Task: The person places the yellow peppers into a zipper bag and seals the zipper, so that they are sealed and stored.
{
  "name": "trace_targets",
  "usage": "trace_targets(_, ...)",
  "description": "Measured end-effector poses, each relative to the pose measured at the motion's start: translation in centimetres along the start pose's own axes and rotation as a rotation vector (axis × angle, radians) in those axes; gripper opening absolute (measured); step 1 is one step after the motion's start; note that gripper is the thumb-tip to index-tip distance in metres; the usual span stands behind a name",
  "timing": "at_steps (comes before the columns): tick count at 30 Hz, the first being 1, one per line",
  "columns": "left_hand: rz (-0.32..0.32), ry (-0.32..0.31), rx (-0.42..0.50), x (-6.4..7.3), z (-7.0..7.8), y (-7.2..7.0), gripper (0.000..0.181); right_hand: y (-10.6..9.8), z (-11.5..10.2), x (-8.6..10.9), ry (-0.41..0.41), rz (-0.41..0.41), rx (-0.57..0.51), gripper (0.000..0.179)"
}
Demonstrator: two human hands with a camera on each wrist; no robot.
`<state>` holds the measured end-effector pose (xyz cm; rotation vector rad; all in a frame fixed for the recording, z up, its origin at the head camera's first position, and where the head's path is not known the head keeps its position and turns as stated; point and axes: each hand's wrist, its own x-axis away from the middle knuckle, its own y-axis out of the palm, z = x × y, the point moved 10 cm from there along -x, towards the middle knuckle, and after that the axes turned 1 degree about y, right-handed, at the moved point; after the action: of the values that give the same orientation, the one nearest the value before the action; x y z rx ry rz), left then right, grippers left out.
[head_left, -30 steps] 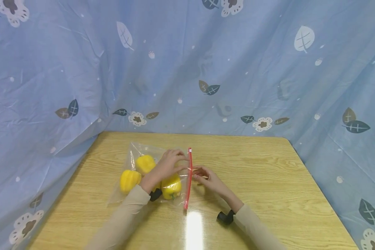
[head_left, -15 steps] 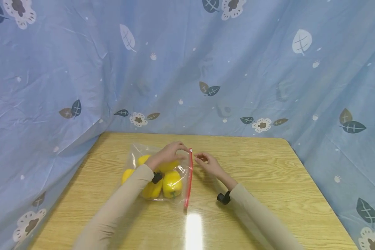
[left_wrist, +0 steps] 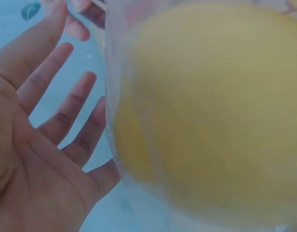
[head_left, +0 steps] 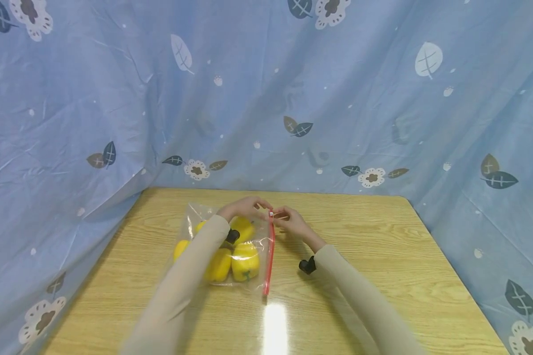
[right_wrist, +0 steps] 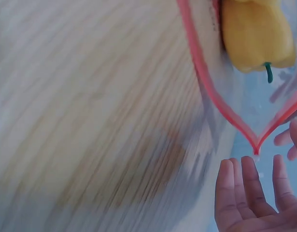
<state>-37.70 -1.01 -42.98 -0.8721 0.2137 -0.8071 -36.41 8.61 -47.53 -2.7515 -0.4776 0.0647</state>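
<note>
A clear zip bag (head_left: 194, 212) with a red zip strip (head_left: 270, 266) lies on the table, holding several yellow bell peppers (head_left: 245, 261). My left hand (head_left: 248, 207) reaches across the bag to the far end of the strip. In the left wrist view its fingers (left_wrist: 56, 113) are spread beside the plastic. From the right, my right hand (head_left: 293, 224) comes to the same end, by the small white zip slider (head_left: 271, 214). The right wrist view shows its fingers (right_wrist: 252, 186) extended just below the strip's corner, where the bag mouth parts into a V.
The wooden table (head_left: 360, 236) extends to both sides and towards the front. Behind it and at the sides hangs a blue patterned curtain (head_left: 248, 98). A black wrist camera (head_left: 307, 265) sits at the right wrist, another (head_left: 233, 236) at the left.
Both hands have moved away from me along the red strip to its far end, and the right hand has come closer to the left. The bag stays nearly in place.
</note>
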Motion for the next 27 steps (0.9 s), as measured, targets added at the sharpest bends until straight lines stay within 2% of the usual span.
trace_targets(5,-0.030,-0.070,0.054,-0.3,-1.1,-0.2,0.045,0.2,1.5,-1.1,0.070,-0.004,-0.109,0.044)
trace_targets(10,-0.056,-0.146,0.075,-0.2,-2.8,0.0,0.046,0.6,2.4,-1.8,0.086,-0.020,-0.190,0.044)
trace_targets(13,-0.059,-0.182,0.101,-0.2,-3.5,0.3,0.047,0.9,2.3,-1.8,0.093,-0.029,-0.202,0.043)
trace_targets(19,-0.041,-0.159,0.168,-0.6,-3.4,0.9,0.043,1.0,1.8,-1.7,0.059,-0.020,-0.208,0.040)
trace_targets(27,0.055,-0.072,0.158,-1.2,-2.2,0.4,0.034,0.9,2.1,-1.9,0.085,0.040,-0.277,0.039)
